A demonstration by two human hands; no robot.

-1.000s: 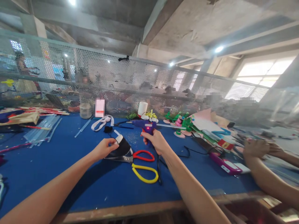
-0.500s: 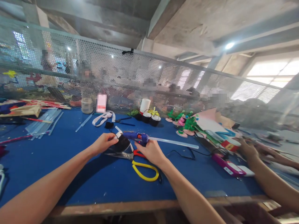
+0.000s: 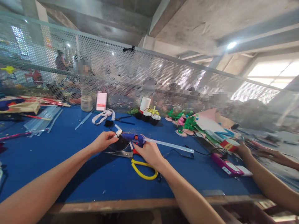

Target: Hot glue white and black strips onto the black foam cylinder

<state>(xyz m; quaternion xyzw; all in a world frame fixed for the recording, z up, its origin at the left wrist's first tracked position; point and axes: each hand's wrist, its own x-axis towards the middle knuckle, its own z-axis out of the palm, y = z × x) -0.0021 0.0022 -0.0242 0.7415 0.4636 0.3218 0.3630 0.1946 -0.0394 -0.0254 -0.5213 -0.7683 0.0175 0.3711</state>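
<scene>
Glue gun (image 3: 128,136): down and leftward it has come since a second ago, when it was held clear of the work; now its barrel is right over the black piece (image 3: 121,144).
Room: big workshop, bare concrete ceiling (image 3: 198,25) overhead, a bright window (image 3: 271,71) at far right.
Mesh screen (image 3: 130,77): runs the whole far side, blurred figures showing through.
Blue table (image 3: 81,183): matte top, scattered with light specks, worn brown edge on the near side; supplies sit far and to the sides, probably to stay within reach.
Glue sticks (image 3: 43,121): spare ones heaped at left, clear and pale.
Scissors (image 3: 128,154): lying just near of the piece, handles to the right, likely parked for an easy grab; the right hand hides part of the red handle.
Right hand (image 3: 149,152): wrapped around the gun's grip, barrel aimed left, seemingly to bring the nozzle onto the piece; whether the tip touches, I cannot tell.
Left hand (image 3: 106,140): thumb and fingers pinched together on the piece's left edge, apparently steadying it against the nozzle.
Co-worker's hand (image 3: 244,148): off at right, beside a red container (image 3: 230,144).
Pots (image 3: 155,119): two small black-and-white ones, wire-handled, standing far middle.
</scene>
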